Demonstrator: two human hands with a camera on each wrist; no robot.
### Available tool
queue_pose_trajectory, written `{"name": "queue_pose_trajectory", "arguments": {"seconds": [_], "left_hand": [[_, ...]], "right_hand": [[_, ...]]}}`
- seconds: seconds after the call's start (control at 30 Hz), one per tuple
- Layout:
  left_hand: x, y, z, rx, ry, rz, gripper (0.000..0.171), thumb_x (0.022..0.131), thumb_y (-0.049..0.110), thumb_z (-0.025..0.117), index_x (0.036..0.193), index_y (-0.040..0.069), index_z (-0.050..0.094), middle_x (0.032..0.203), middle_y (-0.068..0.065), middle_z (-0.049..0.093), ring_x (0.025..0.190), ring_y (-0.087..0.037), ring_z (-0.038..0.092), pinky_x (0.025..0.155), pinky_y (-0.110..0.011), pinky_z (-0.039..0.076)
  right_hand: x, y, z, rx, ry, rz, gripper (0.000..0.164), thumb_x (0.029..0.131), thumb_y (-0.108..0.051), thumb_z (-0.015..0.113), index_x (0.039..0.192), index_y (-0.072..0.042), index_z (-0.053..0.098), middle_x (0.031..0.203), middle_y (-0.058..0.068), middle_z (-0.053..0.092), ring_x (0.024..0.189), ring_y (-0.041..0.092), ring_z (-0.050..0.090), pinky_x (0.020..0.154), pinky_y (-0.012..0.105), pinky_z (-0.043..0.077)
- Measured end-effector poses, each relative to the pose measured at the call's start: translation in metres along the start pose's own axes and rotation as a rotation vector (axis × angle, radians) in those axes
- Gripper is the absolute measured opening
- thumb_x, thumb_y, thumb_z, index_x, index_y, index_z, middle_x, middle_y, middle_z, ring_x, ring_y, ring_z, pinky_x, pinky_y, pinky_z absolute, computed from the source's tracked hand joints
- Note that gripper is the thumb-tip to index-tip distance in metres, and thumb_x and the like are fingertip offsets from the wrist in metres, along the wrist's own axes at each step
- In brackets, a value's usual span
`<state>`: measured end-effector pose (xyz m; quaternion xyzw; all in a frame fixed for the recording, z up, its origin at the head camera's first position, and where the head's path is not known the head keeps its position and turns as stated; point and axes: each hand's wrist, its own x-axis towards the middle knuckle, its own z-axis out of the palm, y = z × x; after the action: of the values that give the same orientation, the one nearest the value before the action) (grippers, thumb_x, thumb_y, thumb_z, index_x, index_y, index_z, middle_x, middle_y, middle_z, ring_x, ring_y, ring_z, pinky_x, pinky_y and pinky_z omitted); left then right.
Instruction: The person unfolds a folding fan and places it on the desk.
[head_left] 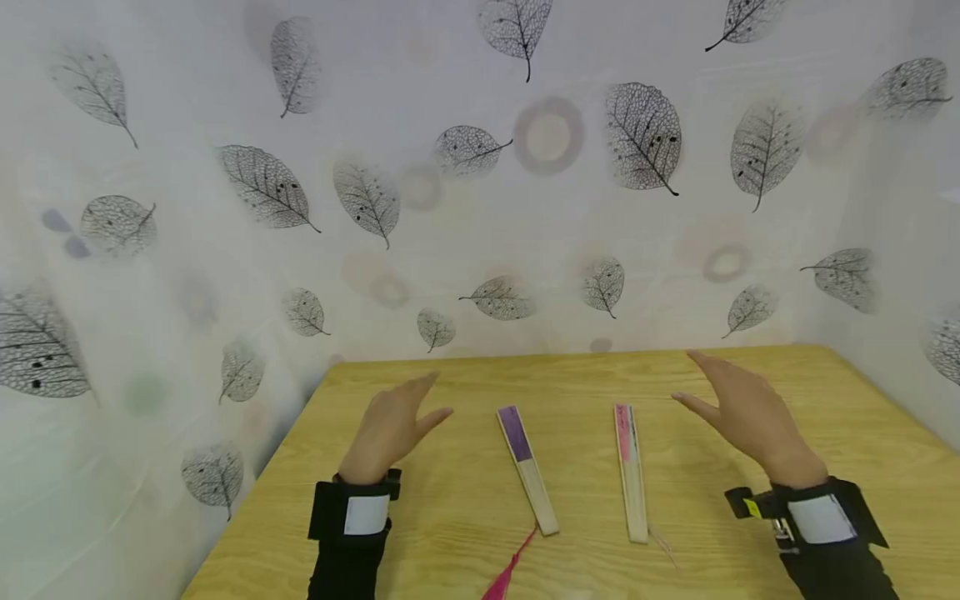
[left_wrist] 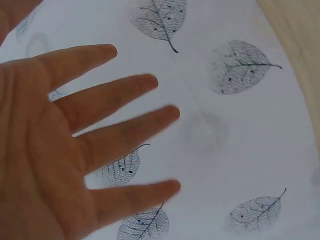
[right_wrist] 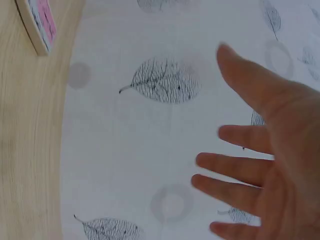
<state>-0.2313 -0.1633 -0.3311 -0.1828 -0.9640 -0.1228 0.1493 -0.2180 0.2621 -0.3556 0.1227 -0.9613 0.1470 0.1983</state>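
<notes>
Two folded fans lie apart on the wooden table in the head view. The left one is a purple folding fan (head_left: 527,471) with pale ribs and a magenta tassel (head_left: 506,571) trailing toward the near edge. To its right lies a pink and white folding fan (head_left: 631,473) with a thin pale tassel (head_left: 663,546); its tip also shows in the right wrist view. My left hand (head_left: 390,425) hovers left of the purple fan, fingers straight and spread, holding nothing. Right of the pink fan, my right hand (head_left: 750,412) is raised with extended fingers and touches neither fan.
The yellowish wooden table (head_left: 450,500) carries both fans. Behind it and along its sides hangs a whitish sheet (head_left: 555,225) printed with dark skeleton leaves. Each wrist wears a black strap (head_left: 352,521) with a pale patch.
</notes>
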Motion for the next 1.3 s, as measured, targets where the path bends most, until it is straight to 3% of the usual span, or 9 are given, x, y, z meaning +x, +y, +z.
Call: {"name": "queue_pose_trajectory", "arguments": {"seconds": [0.07, 0.17, 0.37, 0.5, 0.73, 0.87, 1.07, 1.2, 1.3], "left_hand": [[-0.002, 0.007, -0.005, 0.019, 0.123, 0.064, 0.046, 0.085, 0.037, 0.063, 0.121, 0.009, 0.059, 0.109, -0.009, 0.067, 0.09, -0.024, 0.066, 0.074, -0.038, 0.055], [-0.008, 0.019, -0.014, 0.041, 0.246, 0.122, 0.031, 0.083, 0.035, 0.066, 0.105, 0.014, 0.068, 0.089, -0.001, 0.071, 0.066, -0.015, 0.065, 0.05, -0.023, 0.049], [-0.02, 0.037, -0.03, 0.079, 0.339, 0.194, 0.025, 0.081, 0.035, 0.069, 0.096, 0.015, 0.069, 0.077, 0.003, 0.07, 0.055, -0.008, 0.059, 0.042, -0.014, 0.037], [-0.031, 0.044, -0.037, 0.087, 0.354, 0.203, 0.025, 0.081, 0.036, 0.069, 0.096, 0.016, 0.069, 0.075, 0.005, 0.069, 0.051, -0.006, 0.056, 0.04, -0.011, 0.032], [-0.042, 0.052, -0.042, 0.09, 0.373, 0.239, 0.026, 0.08, 0.036, 0.07, 0.097, 0.016, 0.069, 0.075, 0.006, 0.07, 0.049, -0.004, 0.055, 0.038, -0.009, 0.026], [-0.043, 0.057, -0.041, 0.096, 0.377, 0.247, 0.027, 0.078, 0.035, 0.071, 0.096, 0.015, 0.07, 0.075, 0.005, 0.07, 0.051, -0.005, 0.057, 0.038, -0.008, 0.026], [-0.034, 0.07, -0.031, 0.075, 0.347, 0.239, 0.025, 0.08, 0.037, 0.068, 0.091, 0.015, 0.071, 0.071, 0.006, 0.069, 0.054, -0.005, 0.059, 0.042, -0.01, 0.037], [-0.023, 0.086, -0.018, -0.035, 0.223, 0.195, 0.025, 0.087, 0.039, 0.06, 0.091, 0.018, 0.072, 0.072, 0.008, 0.069, 0.062, -0.005, 0.061, 0.049, -0.012, 0.042], [-0.01, 0.1, -0.007, -0.187, 0.111, 0.176, 0.027, 0.091, 0.037, 0.054, 0.093, 0.017, 0.072, 0.07, 0.004, 0.067, 0.059, -0.006, 0.057, 0.051, -0.014, 0.041]], "right_hand": [[0.002, -0.018, 0.007, -0.009, 0.105, -0.019, 0.047, 0.086, -0.031, 0.063, 0.12, 0.0, 0.055, 0.102, 0.021, 0.065, 0.079, 0.034, 0.063, 0.059, 0.04, 0.051], [0.003, -0.041, 0.021, 0.018, 0.105, 0.017, 0.026, 0.085, -0.027, 0.065, 0.095, -0.003, 0.064, 0.071, 0.008, 0.065, 0.053, 0.016, 0.054, 0.039, 0.024, 0.036], [-0.004, -0.06, 0.054, -0.02, -0.253, 0.187, 0.044, 0.085, -0.042, 0.061, 0.058, -0.01, 0.05, 0.051, -0.005, 0.035, 0.045, 0.008, 0.032, 0.039, 0.018, 0.019], [-0.012, -0.062, 0.07, -0.019, -0.434, 0.284, 0.048, 0.084, -0.048, 0.06, 0.057, -0.01, 0.049, 0.054, -0.002, 0.039, 0.048, 0.01, 0.036, 0.041, 0.019, 0.022], [-0.015, -0.063, 0.079, 0.045, -0.54, 0.313, 0.039, 0.081, -0.04, 0.064, 0.079, -0.001, 0.062, 0.069, 0.005, 0.054, 0.06, 0.016, 0.049, 0.049, 0.026, 0.038], [-0.017, -0.063, 0.079, 0.053, -0.525, 0.331, 0.034, 0.084, -0.033, 0.061, 0.066, -0.005, 0.055, 0.061, 0.003, 0.048, 0.052, 0.013, 0.045, 0.043, 0.021, 0.032], [-0.01, -0.069, 0.071, 0.166, -0.361, 0.268, 0.038, 0.083, -0.033, 0.06, 0.056, -0.01, 0.046, 0.053, -0.003, 0.041, 0.048, 0.011, 0.039, 0.042, 0.021, 0.027], [0.003, -0.093, 0.049, 0.269, -0.295, 0.155, 0.04, 0.085, -0.03, 0.06, 0.054, -0.013, 0.041, 0.051, -0.007, 0.03, 0.047, 0.008, 0.029, 0.044, 0.02, 0.023], [0.011, -0.114, 0.03, 0.318, -0.221, 0.081, 0.036, 0.087, -0.029, 0.059, 0.058, -0.013, 0.044, 0.052, -0.007, 0.032, 0.048, 0.008, 0.029, 0.045, 0.02, 0.023]]}}
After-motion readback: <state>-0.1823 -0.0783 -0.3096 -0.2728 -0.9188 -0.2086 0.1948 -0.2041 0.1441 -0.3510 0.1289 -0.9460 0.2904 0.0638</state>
